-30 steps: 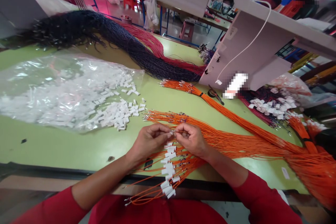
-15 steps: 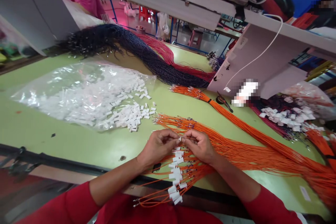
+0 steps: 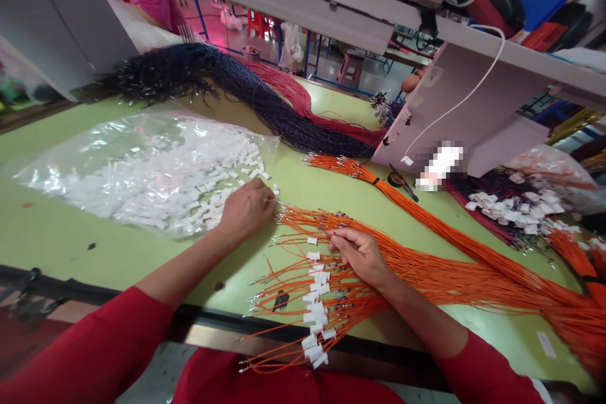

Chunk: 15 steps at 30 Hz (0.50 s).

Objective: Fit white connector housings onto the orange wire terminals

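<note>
My left hand (image 3: 247, 207) mostly hides its own fingertips, so I cannot tell what they hold. Anything between my right hand's (image 3: 360, 254) fingertips is too small to make out. The orange wires (image 3: 454, 276) leave view rightward.

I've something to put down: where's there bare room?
Mostly bare green tabletop lies between the plastic bag and the black front edge; a smaller strip separates the tied bundle from the loose orange wires. Crowded: wires and white connectors beside the right hand.

The head view faces forward-down across the table (image 3: 123, 255), seemingly tilted.
</note>
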Each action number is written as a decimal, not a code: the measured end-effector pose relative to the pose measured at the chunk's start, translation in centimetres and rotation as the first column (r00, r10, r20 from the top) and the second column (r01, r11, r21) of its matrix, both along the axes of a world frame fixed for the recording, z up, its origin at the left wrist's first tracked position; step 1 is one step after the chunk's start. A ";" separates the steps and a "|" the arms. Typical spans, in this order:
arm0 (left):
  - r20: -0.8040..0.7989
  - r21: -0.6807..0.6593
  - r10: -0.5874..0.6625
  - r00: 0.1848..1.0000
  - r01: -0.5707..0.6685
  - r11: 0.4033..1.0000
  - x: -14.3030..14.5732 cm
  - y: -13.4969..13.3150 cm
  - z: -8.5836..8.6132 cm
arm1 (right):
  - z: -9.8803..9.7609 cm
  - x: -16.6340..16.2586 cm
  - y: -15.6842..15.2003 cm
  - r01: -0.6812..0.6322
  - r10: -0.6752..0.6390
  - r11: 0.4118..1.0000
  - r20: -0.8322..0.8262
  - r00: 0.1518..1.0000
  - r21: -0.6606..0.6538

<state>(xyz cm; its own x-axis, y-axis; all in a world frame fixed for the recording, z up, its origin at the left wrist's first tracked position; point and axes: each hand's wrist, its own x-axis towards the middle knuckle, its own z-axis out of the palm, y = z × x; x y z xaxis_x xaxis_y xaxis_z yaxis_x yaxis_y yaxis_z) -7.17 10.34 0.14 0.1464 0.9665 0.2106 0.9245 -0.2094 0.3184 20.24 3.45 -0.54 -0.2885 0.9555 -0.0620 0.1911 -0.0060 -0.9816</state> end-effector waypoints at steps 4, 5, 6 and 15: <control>0.132 0.025 -0.020 0.991 0.017 1.000 0.2 -0.4 1.1 | 0.0 -0.1 0.1 0.007 -0.007 1.000 -0.012 1.000 0.000; 0.205 0.020 -0.043 0.978 0.040 0.999 0.5 -0.8 1.4 | 0.0 -0.1 0.1 0.010 -0.010 1.000 -0.024 1.000 0.008; 0.290 0.005 -0.074 0.954 0.076 0.997 0.8 -1.4 1.8 | -0.1 -0.2 0.1 0.012 -0.011 1.000 -0.034 0.999 0.016; 0.891 -0.232 -0.029 0.454 0.509 0.829 5.7 -6.4 0.5 | 0.3 -0.4 -0.4 0.047 -0.047 0.999 0.008 0.999 -0.001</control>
